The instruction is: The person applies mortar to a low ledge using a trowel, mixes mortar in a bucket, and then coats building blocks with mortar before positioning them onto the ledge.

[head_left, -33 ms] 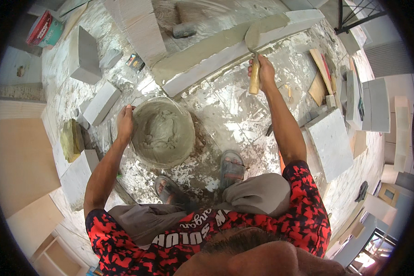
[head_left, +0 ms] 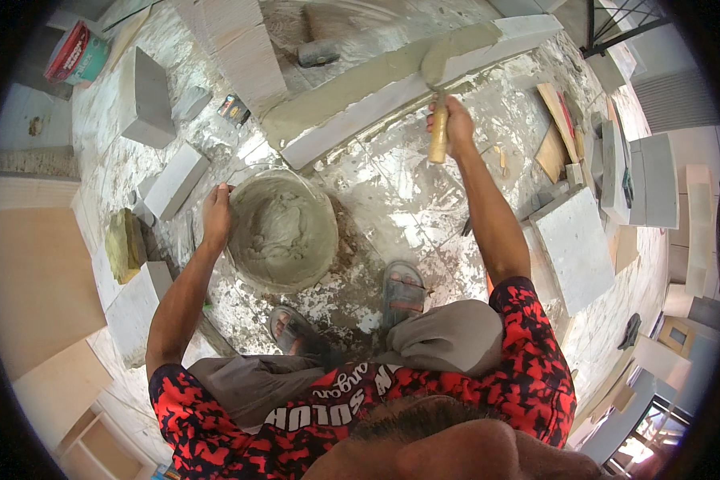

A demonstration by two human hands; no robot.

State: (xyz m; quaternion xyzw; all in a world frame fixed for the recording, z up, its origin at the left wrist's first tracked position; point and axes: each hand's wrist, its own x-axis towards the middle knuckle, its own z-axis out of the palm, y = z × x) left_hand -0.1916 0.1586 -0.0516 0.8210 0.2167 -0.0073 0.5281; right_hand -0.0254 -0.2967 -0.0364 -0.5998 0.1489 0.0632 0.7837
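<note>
My left hand [head_left: 217,214] grips the rim of a round bucket [head_left: 326,232] on the floor to my left. Grey wet mortar [head_left: 284,228] lies inside it, with a lumpy surface. In my right hand [head_left: 457,124] is a trowel [head_left: 438,136] by its wooden handle, its blade pointing away from me. The blade rests on or just above a mortar layer [head_left: 360,90] along the top of a low row of pale blocks [head_left: 352,124]. Mortar smears the blade, so its edge blends into that layer.
Loose pale blocks [head_left: 178,181] stand on the left, near a yellowish sponge-like lump [head_left: 125,246]. A paint pail [head_left: 78,54] is at the far left. A dark-headed mallet [head_left: 318,54] lies beyond the row. More blocks [head_left: 572,248] and wood pieces [head_left: 550,156] lie at right.
My right hand and the trowel have shifted very slightly left. My left hand stays on the bucket rim.
</note>
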